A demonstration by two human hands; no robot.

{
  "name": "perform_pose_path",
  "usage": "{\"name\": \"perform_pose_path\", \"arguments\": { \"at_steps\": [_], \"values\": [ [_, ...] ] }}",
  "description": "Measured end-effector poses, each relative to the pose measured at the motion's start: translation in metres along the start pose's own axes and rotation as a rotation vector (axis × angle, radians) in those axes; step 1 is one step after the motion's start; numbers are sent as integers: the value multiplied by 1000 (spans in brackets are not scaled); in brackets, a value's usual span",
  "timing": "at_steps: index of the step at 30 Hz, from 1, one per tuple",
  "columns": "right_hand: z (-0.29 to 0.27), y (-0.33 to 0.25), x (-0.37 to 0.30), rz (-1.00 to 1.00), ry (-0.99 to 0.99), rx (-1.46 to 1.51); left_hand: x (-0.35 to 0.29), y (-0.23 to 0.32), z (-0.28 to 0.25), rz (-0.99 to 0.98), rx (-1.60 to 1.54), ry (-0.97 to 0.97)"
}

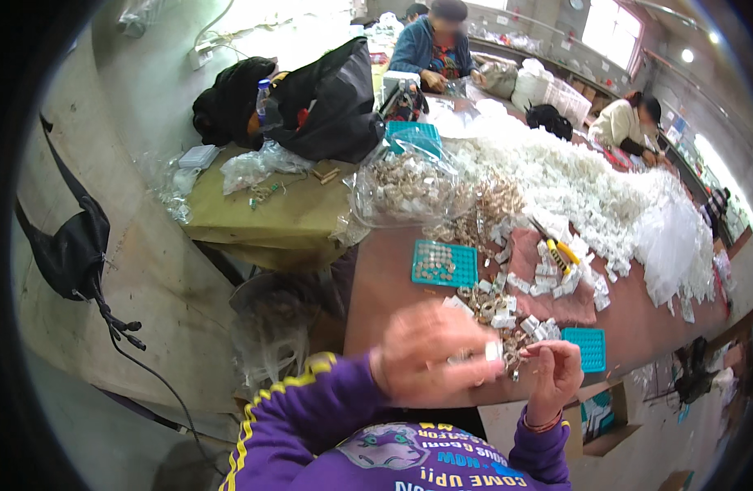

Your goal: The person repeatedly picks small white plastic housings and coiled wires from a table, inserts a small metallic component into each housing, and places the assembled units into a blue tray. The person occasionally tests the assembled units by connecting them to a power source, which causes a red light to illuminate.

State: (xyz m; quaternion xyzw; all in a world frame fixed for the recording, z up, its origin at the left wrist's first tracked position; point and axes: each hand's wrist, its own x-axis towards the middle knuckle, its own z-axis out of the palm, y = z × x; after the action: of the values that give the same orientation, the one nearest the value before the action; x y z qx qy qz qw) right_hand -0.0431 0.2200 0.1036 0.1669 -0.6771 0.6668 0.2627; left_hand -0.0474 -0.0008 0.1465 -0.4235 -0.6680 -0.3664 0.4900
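Observation:
My left hand [438, 348], smeared by motion, reaches over the table's near edge. A small white plastic piece [493, 350] shows at its fingertips, apparently pinched there. Just to the right, my right hand [555, 376] has thumb and forefinger pressed together; whatever lies between them is too small to name. Beyond both hands lies a loose heap of white plastic parts and small metal pieces [499, 307]. A teal tray [466, 266] holding several round metal pieces sits beyond my left hand. Beside my right hand is another teal tray [585, 350].
Yellow-handled pliers [556, 248] rest by a reddish cloth [528, 262] bearing white parts. A huge pile of white parts [548, 176] covers the far table. A plastic bag of metal pieces [405, 192] stands left of it. Two people [434, 49] work farther back.

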Motion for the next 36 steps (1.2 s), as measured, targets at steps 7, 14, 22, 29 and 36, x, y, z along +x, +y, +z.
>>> {"name": "perform_pose_path", "arguments": {
  "at_steps": [7, 14, 22, 29, 36],
  "values": [
    [-13, 5, -14, 22, -170, -195, -2, -122, -27, -531, 674, -148],
    [-11, 18, -14, 146, -193, -179, -77, -135, -10, -778, 323, -420],
    [-19, 18, -18, 109, -213, -294, -75, -194, 67, -511, 507, -761],
    [-31, 25, -22, 198, -192, -276, -59, -193, 109, -486, 322, -747],
    [-38, 26, -24, 186, -212, -287, -59, -183, 164, -453, 526, -1011]
  ]
}}
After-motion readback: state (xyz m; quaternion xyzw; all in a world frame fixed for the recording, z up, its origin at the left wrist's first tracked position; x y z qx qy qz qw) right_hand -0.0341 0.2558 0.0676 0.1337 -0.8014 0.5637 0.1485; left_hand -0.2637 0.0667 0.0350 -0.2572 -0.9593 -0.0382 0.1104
